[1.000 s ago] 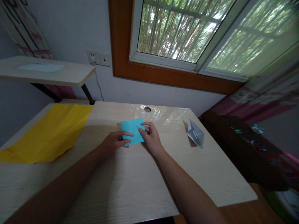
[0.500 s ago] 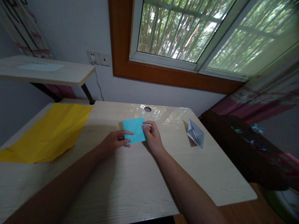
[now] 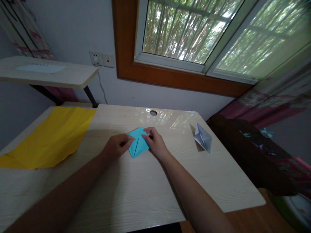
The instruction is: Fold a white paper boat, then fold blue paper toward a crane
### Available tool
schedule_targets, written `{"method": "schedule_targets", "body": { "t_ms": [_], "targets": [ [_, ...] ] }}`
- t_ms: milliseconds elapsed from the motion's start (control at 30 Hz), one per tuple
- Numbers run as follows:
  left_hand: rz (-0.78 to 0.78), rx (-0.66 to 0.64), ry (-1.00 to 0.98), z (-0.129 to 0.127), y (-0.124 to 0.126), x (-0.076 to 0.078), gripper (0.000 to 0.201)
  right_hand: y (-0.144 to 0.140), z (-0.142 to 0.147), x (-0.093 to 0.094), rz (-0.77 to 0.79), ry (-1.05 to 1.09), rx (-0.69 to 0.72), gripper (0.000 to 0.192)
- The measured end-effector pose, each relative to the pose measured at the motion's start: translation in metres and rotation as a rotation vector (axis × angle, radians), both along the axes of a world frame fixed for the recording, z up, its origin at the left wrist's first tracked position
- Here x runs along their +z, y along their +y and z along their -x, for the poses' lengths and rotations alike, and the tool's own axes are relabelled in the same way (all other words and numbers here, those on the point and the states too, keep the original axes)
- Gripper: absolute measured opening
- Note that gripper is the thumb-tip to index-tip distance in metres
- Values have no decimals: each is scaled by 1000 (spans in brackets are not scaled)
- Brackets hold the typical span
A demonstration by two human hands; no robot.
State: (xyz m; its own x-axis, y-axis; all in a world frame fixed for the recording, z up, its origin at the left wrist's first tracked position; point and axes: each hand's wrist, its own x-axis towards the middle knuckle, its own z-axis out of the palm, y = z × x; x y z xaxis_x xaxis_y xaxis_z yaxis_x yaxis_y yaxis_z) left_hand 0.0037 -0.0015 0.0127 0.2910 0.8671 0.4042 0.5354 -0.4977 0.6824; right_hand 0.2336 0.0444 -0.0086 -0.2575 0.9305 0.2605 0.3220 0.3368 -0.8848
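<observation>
1. Desk (image 3: pixel 145 194): pale wood-grain top, extends across the lower view, set against the wall.
2. Window (image 3: pixel 181 32): above the desk's far edge, brown-framed, greenery visible beyond bars.
3. Yellow sheet (image 3: pixel 51 139): lies on the desk's left side, slightly rippled, well apart from both hands.
4. Raised shelf (image 3: pixel 75 75): at the far left, on dark legs.
5. Left hand (image 3: pixel 118 145): nearly closed, thumb and forefinger pinching the left edge of the blue paper.
6. Right hand (image 3: pixel 155 142): partly curled, thumb on the paper's upper right, fingers at its edge.
7. Blue paper (image 3: pixel 139 145): folded, mid-desk between the hands, one corner towards the person, creases visible on its face. Cannot tell whether it touches the desktop.
8. Grey-white folded paper (image 3: pixel 203 138): stands near the desk's right edge, casting a shadow.
9. Round hole (image 3: pixel 153 113): near the desk's far edge.
</observation>
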Motion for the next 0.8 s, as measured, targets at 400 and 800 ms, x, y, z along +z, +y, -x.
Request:
{"method": "schedule_targets", "body": {
  "t_ms": [400, 800],
  "targets": [
    [-282, -390, 398, -5, 4, -19, 28, 2, -5, 2, -278, -480, -3, 25],
    [-200, -329, 496, -3, 5, -28, 48, 2, -7, 7, -321, -408, -63, 17]
  ]
}}
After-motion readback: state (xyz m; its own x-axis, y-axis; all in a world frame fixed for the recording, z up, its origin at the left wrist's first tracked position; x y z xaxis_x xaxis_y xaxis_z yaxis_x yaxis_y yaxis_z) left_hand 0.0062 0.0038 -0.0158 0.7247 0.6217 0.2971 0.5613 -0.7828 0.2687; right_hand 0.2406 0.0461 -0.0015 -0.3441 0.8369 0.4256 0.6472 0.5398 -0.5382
